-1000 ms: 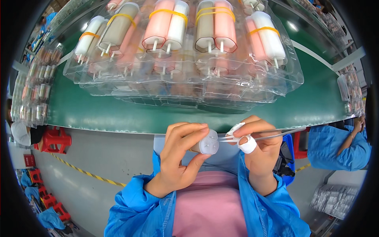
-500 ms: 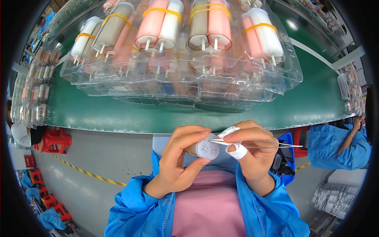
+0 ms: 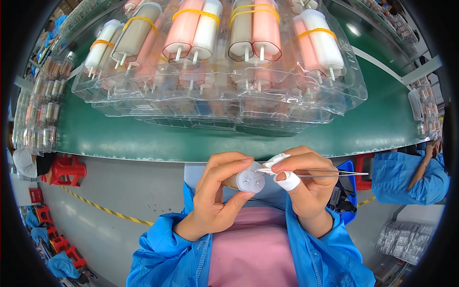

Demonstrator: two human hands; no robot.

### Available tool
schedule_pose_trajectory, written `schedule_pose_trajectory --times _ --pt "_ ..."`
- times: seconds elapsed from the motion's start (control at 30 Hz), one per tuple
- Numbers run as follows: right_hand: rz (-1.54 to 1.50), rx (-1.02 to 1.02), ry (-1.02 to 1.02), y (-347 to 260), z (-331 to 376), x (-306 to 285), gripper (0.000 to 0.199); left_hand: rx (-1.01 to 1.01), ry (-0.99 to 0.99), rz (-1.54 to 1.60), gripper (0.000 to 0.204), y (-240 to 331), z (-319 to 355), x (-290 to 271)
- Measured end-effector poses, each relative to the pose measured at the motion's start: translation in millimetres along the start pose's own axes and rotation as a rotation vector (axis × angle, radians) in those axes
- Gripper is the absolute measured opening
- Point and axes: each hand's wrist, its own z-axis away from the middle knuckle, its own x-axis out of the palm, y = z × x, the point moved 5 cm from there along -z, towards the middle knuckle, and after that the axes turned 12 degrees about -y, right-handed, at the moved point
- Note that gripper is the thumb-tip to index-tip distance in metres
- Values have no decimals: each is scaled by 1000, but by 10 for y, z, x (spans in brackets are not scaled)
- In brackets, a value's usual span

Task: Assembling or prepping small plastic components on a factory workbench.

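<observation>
Tweezers [image 3: 351, 174] & white-ended tube [image 3: 251, 180], near side.
Left hand [image 3: 209, 198] curled round tube; right hand [image 3: 310, 191] pinches tweezers, tips approx. at tube's right edge.

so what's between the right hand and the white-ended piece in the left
In the head view, the tweezer tips lie between the right hand and the white-ended piece in the left hand; whether they touch it is unclear.

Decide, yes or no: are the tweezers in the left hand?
No, the right hand holds the tweezers between its fingers.
</observation>
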Motion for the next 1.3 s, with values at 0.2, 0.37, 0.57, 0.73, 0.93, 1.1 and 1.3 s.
schedule_pose_trajectory --times 0.2,0.37,0.57,0.73,0.93,1.1,1.3 --pt "62 2 -21 -16 -20 23 13 -18 33 -66 43 18 18 -1" --pt "81 -22 -38 -43 -50 42 14 38 43 -136 45 32 12 -18" --pt "47 -17 -11 -22 -26 32 15 5 34 -64 46 32 6 -19" --pt "39 -29 1 -29 -14 29 16 11 27 -62 46 32 9 -17" --pt "31 -9 8 -26 -6 35 16 12 30 -61 46 31 11 -22" --pt "34 -35 0 -35 -14 36 16 24 27 -71 46 36 9 -24" --pt "47 -37 0 -52 -20 42 16 37 21 -80 46 47 6 -27"
